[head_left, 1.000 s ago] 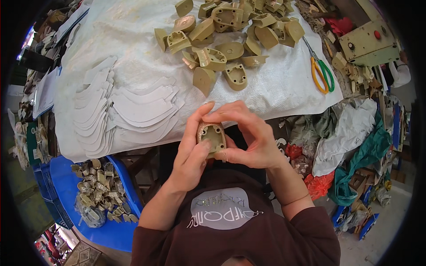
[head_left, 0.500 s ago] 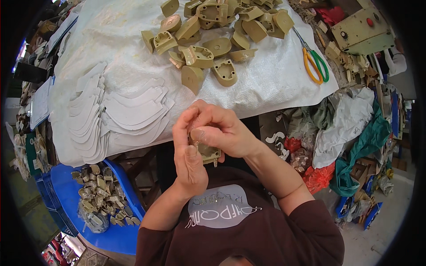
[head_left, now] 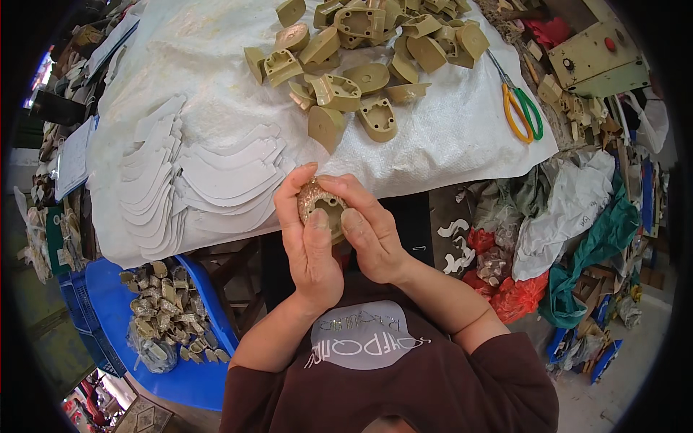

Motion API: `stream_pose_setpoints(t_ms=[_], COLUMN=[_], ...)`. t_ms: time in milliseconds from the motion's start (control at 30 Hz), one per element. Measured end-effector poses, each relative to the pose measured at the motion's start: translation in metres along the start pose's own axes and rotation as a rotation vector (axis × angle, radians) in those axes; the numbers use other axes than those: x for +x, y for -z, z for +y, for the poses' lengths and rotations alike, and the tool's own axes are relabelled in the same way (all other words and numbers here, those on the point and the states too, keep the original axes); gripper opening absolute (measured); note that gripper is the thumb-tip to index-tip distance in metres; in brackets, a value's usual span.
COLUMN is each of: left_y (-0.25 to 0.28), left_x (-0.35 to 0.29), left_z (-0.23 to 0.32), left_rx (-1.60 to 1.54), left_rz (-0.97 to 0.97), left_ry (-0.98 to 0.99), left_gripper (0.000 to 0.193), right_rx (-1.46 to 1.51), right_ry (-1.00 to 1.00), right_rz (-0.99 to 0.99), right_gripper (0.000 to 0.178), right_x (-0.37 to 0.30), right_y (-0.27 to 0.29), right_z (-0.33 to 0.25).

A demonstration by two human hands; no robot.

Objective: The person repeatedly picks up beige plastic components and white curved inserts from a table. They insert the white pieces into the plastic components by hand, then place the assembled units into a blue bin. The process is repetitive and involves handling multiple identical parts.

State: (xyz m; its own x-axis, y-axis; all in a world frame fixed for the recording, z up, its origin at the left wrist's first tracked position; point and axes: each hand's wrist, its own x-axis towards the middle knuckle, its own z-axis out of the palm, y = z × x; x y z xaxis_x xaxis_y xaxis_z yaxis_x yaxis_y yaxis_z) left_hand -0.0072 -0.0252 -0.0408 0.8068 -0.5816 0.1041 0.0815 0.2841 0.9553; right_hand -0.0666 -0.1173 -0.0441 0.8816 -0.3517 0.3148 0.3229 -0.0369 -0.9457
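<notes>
Between my two hands, just off the table's near edge, is an olive plastic shoe heel (head_left: 332,208) with a glittery covering around its curved outer wall. Its hollow side with small holes faces up. My left hand (head_left: 309,252) wraps the heel's left side, thumb at its inner rim. On the opposite side, my right hand (head_left: 367,229) grips it, fingers over the far edge and thumb on the near rim. Beyond my hands lies a pile of bare olive heels (head_left: 377,119). Stacks of curved whitish cut pieces (head_left: 229,169) lie on the table to the left.
White sheeting covers the table (head_left: 447,151). Scissors (head_left: 521,108) with orange and green handles lie near its right edge. A blue stool (head_left: 188,390) at lower left holds several glitter-covered heels (head_left: 164,307). Bags (head_left: 563,209) and scraps crowd the floor at right.
My right hand has opened out from over the heel and its thumb has moved right. The heel's hollow side and glittery wall now show more plainly. The whole view has shifted slightly.
</notes>
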Motion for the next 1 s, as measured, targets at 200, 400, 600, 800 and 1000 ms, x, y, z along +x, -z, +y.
stream_pose_setpoints(t_ms=[200,400,600,800,1000], left_y=[0.013,0.017,0.011,0.023,0.025], left_x=[0.010,0.018,0.009,0.010,0.016], left_z=[0.007,0.019,0.008,0.027,0.036], left_rx=[-0.626,-0.249,0.234,0.296,0.727], left_rz=[-0.156,-0.248,-0.186,-0.195,-0.266], left_ry=[0.250,0.235,-0.189,0.183,-0.255], left_gripper=[0.078,0.085,0.083,0.055,0.055], right_rx=[0.192,-0.582,-0.450,-0.024,0.213], right_ry=[-0.290,0.142,-0.129,-0.218,-0.461], right_rz=[-0.034,0.094,-0.075,0.049,-0.072], right_gripper=[0.063,0.047,0.033,0.027,0.022], right_x=[0.008,0.021,0.030,0.022,0.030], right_y=[0.011,0.034,0.030,0.034,0.048], right_z=[-0.008,-0.021,-0.032,-0.019,-0.007])
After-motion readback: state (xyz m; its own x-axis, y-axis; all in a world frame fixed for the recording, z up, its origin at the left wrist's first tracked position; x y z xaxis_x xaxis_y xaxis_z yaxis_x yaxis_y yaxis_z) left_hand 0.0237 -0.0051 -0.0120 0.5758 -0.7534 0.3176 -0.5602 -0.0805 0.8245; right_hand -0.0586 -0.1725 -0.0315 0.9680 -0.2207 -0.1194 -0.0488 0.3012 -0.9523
